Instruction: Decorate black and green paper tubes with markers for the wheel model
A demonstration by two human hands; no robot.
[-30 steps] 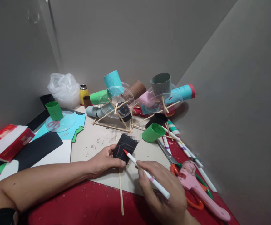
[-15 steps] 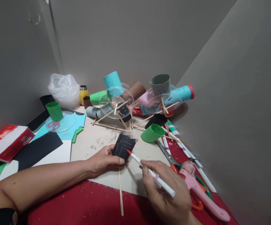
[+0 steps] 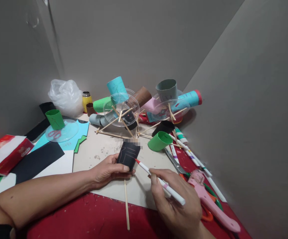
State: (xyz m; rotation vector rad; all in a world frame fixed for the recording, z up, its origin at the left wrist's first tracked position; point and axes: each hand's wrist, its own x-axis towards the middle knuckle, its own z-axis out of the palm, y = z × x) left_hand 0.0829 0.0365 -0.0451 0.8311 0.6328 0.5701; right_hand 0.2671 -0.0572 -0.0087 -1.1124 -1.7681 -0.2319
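Note:
My left hand point(image 3: 112, 169) grips a short black paper tube point(image 3: 129, 156) near the middle of the work surface, thumb along its lower edge. Thin drawn lines show on the tube's face. In my right hand point(image 3: 175, 202) is a white marker point(image 3: 167, 187) with a red tip, held like a pen. The tip is at the tube's right edge; whether it touches I cannot tell. Below my left hand, thin wooden sticks point(image 3: 126, 209) lie toward me. A green paper tube point(image 3: 160, 141) lies on its side to the right of the black one.
Behind stands a wheel of clear discs point(image 3: 106, 113) and coloured tubes on a stick frame. Scissors point(image 3: 174, 161), a pink-handled tool point(image 3: 215, 207) and several markers point(image 3: 216, 189) lie right. At left are a red box point(image 3: 9, 154), black paper strip point(image 3: 39, 162) and plastic bag point(image 3: 65, 96).
The view has shifted slightly, so most things sit a little further left. The black tube is turned a little, and the marker tip is now nearer its right edge.

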